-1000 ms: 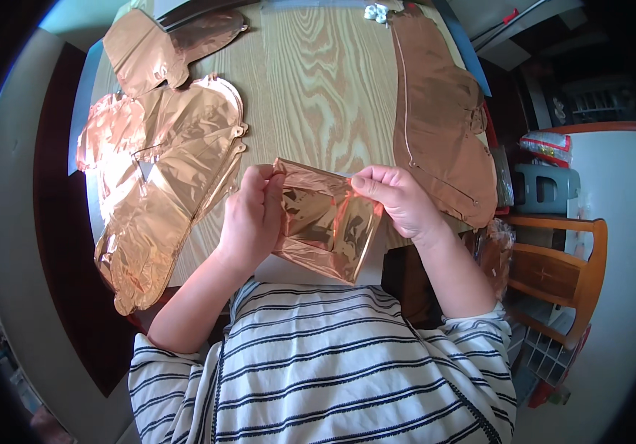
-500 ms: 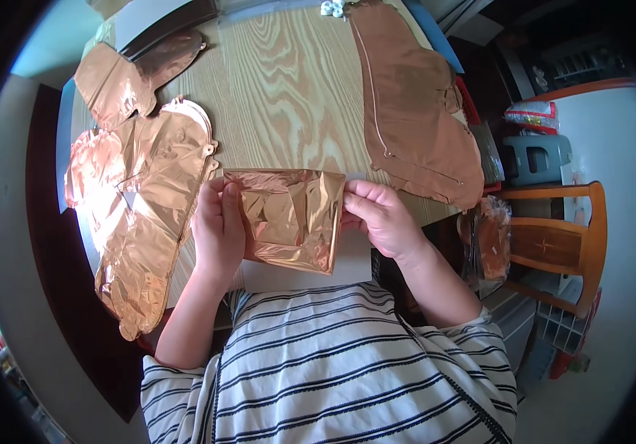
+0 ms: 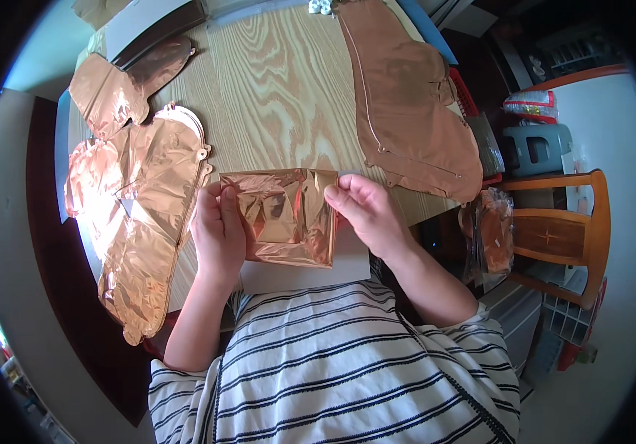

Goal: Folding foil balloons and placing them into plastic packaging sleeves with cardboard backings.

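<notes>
A shiny rose-gold foil balloon (image 3: 281,214), folded into a near-square packet, is held up between my hands above the near edge of the table. My left hand (image 3: 218,229) pinches its left edge with thumb and fingers. At its upper right corner, my right hand (image 3: 366,211) grips it between thumb and fingertips. Flat foil balloons (image 3: 148,192) with small tabs along their edges lie at the left, some overlapping. On the right side rests a larger matte flat foil balloon (image 3: 414,96) with a thin pale line along it.
The wood-grain table (image 3: 273,96) spreads out in front of me. A pale sheet (image 3: 303,277) lies under the packet at the near edge. Small white pieces (image 3: 319,7) sit at the far side. To the right stand a wooden chair (image 3: 555,233), a plastic bag (image 3: 497,237) and a grey-green stool (image 3: 539,148).
My right thumb has moved onto the front of the packet's upper right corner. The packet has shifted slightly left, and the whole view has turned a little.
</notes>
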Demonstrator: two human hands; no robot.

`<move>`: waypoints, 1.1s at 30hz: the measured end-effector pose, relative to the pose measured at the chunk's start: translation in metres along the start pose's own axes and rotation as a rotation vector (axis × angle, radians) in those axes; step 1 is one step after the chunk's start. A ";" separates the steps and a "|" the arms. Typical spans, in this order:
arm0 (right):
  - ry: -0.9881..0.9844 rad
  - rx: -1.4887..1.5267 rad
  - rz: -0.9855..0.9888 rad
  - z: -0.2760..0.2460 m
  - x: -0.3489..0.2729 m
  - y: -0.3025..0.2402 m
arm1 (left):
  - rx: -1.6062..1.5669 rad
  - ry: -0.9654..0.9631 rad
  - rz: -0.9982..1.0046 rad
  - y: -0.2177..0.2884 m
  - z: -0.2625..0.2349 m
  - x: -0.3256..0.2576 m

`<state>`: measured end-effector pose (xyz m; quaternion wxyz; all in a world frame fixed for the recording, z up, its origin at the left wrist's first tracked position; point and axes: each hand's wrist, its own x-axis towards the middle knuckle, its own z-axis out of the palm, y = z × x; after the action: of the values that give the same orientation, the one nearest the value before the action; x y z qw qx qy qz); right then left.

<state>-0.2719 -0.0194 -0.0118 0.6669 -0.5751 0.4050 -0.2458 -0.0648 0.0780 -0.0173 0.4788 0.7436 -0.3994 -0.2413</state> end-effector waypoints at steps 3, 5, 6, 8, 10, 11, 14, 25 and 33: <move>0.109 -0.100 -0.014 0.003 0.000 0.013 | 0.039 -0.004 0.022 0.005 0.004 -0.004; 0.159 -0.119 -0.069 0.005 -0.001 0.022 | 0.001 -0.010 0.007 0.004 0.006 -0.006; 0.182 -0.140 -0.075 0.006 -0.003 0.026 | -0.017 -0.012 -0.002 0.002 0.007 -0.007; 0.214 -0.150 -0.086 0.008 -0.006 0.030 | 0.041 0.019 0.068 -0.008 0.009 -0.007; 0.233 -0.128 -0.094 0.008 -0.009 0.033 | 0.065 0.017 0.073 -0.011 0.010 -0.009; 0.233 -0.122 -0.080 0.008 -0.010 0.031 | 0.062 0.001 0.042 -0.001 0.008 -0.012; 0.212 -0.101 -0.039 0.007 -0.014 0.021 | 0.028 -0.022 -0.020 0.004 0.008 -0.016; 0.148 -0.556 -0.052 0.007 -0.017 0.015 | 0.479 -0.072 0.169 -0.011 0.009 -0.020; 0.185 -0.722 -0.139 0.005 0.036 0.002 | 0.670 -0.022 0.181 -0.027 0.016 0.008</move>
<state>-0.2480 -0.0444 -0.0227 0.3636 -0.7746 0.4842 -0.1826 -0.0621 0.0693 -0.0484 0.2235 0.8184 -0.5259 -0.0613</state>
